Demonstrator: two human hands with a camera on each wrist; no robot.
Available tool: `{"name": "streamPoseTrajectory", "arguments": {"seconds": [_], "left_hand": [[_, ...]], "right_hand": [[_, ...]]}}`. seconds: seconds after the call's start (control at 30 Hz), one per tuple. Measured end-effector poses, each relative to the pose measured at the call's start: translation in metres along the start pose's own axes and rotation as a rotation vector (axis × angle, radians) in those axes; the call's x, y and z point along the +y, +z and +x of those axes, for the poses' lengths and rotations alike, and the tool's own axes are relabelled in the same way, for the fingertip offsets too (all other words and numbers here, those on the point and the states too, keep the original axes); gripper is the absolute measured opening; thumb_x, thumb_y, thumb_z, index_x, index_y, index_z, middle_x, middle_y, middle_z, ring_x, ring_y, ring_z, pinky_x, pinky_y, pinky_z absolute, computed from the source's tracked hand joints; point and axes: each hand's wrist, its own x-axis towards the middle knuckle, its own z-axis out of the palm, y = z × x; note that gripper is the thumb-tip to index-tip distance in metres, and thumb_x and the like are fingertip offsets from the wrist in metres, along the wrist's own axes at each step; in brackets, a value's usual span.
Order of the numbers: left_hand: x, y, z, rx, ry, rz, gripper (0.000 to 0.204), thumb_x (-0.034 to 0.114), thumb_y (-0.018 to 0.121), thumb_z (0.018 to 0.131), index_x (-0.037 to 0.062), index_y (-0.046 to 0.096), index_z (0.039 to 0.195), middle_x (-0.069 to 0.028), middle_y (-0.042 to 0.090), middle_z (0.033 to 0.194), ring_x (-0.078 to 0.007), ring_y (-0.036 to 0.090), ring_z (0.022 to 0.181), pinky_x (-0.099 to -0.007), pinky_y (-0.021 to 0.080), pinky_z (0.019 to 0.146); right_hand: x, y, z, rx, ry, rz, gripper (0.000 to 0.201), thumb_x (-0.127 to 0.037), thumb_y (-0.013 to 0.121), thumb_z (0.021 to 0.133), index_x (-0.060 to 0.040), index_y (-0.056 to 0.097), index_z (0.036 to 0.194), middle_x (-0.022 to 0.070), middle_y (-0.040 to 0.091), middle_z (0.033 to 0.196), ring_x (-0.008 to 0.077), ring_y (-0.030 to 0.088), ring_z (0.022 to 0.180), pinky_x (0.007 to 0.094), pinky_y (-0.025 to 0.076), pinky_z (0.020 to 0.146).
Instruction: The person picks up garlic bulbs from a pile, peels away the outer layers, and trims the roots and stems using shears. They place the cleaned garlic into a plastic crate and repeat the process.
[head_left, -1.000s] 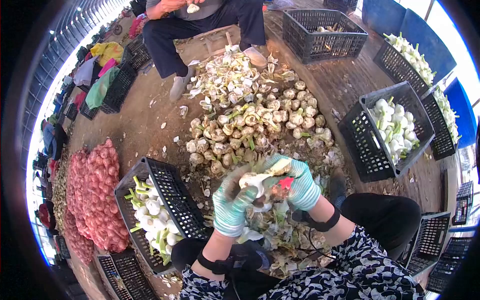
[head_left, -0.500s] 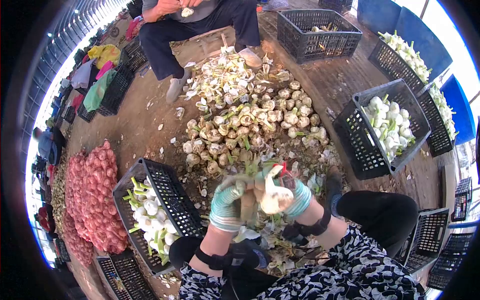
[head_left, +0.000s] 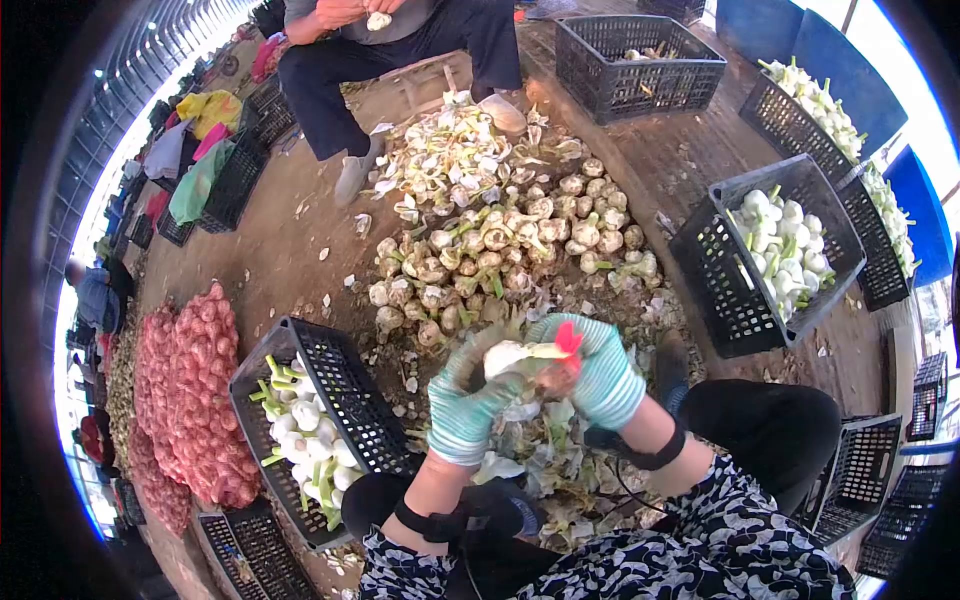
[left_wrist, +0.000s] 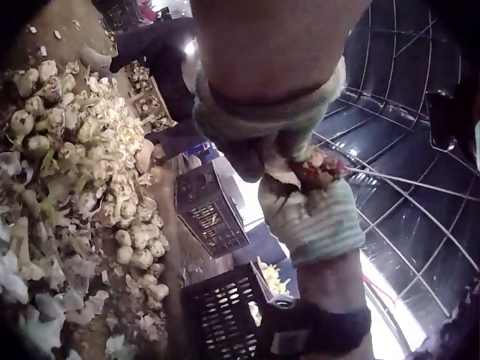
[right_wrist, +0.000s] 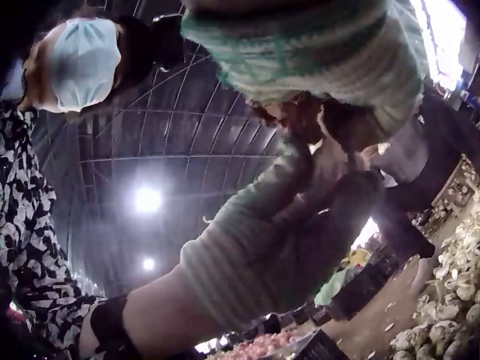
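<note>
Both hands wear green striped gloves and meet over my lap. My left hand [head_left: 468, 398] grips a white bulb [head_left: 508, 357] from below, its fingers curled round it. My right hand [head_left: 603, 375] closes on the bulb's other end, and a small red piece [head_left: 568, 340] sticks out by its fingers; what it is I cannot tell. The left wrist view shows the left hand [left_wrist: 262, 105] and right hand [left_wrist: 315, 217] pressed together round dirty roots. Seen from the right wrist, the right hand [right_wrist: 315, 52] and left hand [right_wrist: 277, 232] are clasped. Peelings [head_left: 550, 470] lie under the hands.
A heap of unpeeled bulbs [head_left: 500, 250] lies just ahead, with loose peel [head_left: 450, 150] beyond it. A black crate [head_left: 350, 385] of white bulbs stands at my left, another crate [head_left: 715, 290] at the right. A seated person [head_left: 400, 40] faces me. Red mesh sacks [head_left: 190, 400] lie far left.
Half a second ago the bulb hung lower, mostly in the right hand. Both hands have since come up and the bulb lies across them again, turned over.
</note>
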Motion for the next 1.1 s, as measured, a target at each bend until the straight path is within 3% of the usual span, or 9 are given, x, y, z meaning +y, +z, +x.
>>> {"name": "streamPoseTrajectory", "arguments": {"seconds": [0.2,0.3,0.47,0.5,0.67,0.8,0.9,0.97,1.1], "left_hand": [[0.008,-0.009,0.0,-0.241,-0.175,-0.367,0.05,0.013,0.069,0.066,0.0024,0.049,0.111,-0.0107,0.056,0.098,-0.0202,0.056,0.085,-0.0339,0.05,0.071],[-0.001,-0.008,0.003,-0.282,-0.185,-0.483,0.05,0.01,0.068,0.067,0.0038,0.048,0.112,-0.0107,0.055,0.1,-0.0187,0.055,0.087,-0.0306,0.048,0.072],[-0.008,-0.001,0.003,-0.137,0.007,-0.141,0.047,0.005,0.066,0.069,0.0044,0.047,0.113,-0.0095,0.053,0.103,-0.0153,0.054,0.087,-0.0266,0.047,0.073],[-0.005,0.001,0.003,-0.119,-0.047,-0.222,0.048,0.006,0.066,0.069,0.0039,0.047,0.113,-0.0092,0.053,0.103,-0.016,0.054,0.088,-0.027,0.047,0.074],[0.001,-0.001,0.008,-0.087,-0.015,-0.157,0.058,0.007,0.065,0.07,0.0011,0.037,0.121,-0.0073,0.05,0.109,-0.0162,0.049,0.097,-0.0284,0.043,0.082],[0.003,0.003,0.006,0.008,0.088,0.112,0.052,0.002,0.064,0.068,0.0007,0.044,0.117,-0.0091,0.048,0.114,-0.015,0.048,0.1,-0.0279,0.041,0.085],[0.009,-0.007,0.002,-0.04,-0.072,0.033,0.053,-0.003,0.065,0.066,0.0027,0.045,0.115,-0.0078,0.053,0.106,-0.0154,0.054,0.091,-0.0274,0.045,0.078],[0.007,-0.01,-0.001,-0.049,-0.068,-0.008,0.051,-0.004,0.063,0.067,0.0027,0.046,0.114,-0.0073,0.056,0.1,-0.0161,0.055,0.089,-0.0286,0.047,0.076],[0.005,-0.013,-0.002,-0.263,-0.171,-0.266,0.062,0.017,0.072,0.064,0.0,0.044,0.116,-0.0103,0.058,0.097,-0.0187,0.057,0.085,-0.0301,0.046,0.076]], "right_hand": [[0.018,-0.02,0.001,-0.182,0.508,1.169,0.024,-0.017,0.054,0.078,0.0032,0.054,0.091,0.0118,0.059,0.081,0.0192,0.058,0.075,0.0281,0.049,0.061],[0.007,-0.013,0.003,-0.189,0.282,0.746,0.025,-0.021,0.042,0.084,0.001,0.05,0.094,0.0139,0.055,0.093,0.024,0.056,0.081,0.0332,0.046,0.076],[0.0,-0.022,0.027,0.224,0.15,0.605,0.015,-0.015,0.044,0.082,-0.0025,0.052,0.081,0.0118,0.056,0.078,0.0237,0.055,0.067,0.0348,0.047,0.059],[0.003,-0.041,0.038,0.264,0.035,0.027,0.015,-0.015,0.043,0.083,-0.0032,0.051,0.089,0.0116,0.055,0.078,0.0238,0.055,0.066,0.035,0.047,0.058],[0.0,-0.024,0.017,0.235,0.423,0.431,0.026,-0.02,0.047,0.084,-0.0075,0.048,0.107,0.0104,0.053,0.097,0.0232,0.056,0.067,0.0362,0.05,0.054],[0.028,0.01,0.001,0.075,-0.22,-0.331,0.024,-0.006,0.058,0.072,-0.0023,0.051,0.095,0.0072,0.054,0.09,0.0152,0.053,0.081,0.0266,0.046,0.072],[0.017,0.005,0.001,-0.063,-0.156,-0.249,0.015,-0.008,0.057,0.074,-0.001,0.052,0.086,0.0064,0.053,0.082,0.0141,0.052,0.073,0.0266,0.046,0.065],[0.009,0.001,0.011,0.17,0.322,0.277,0.006,-0.006,0.048,0.079,-0.0024,0.05,0.074,0.0052,0.05,0.065,0.0144,0.047,0.057,0.0253,0.042,0.051],[0.072,-0.053,0.061,0.491,0.359,0.735,0.012,-0.004,0.046,0.08,-0.0034,0.054,0.088,0.0068,0.055,0.071,0.0138,0.051,0.061,0.0239,0.042,0.053]]}}
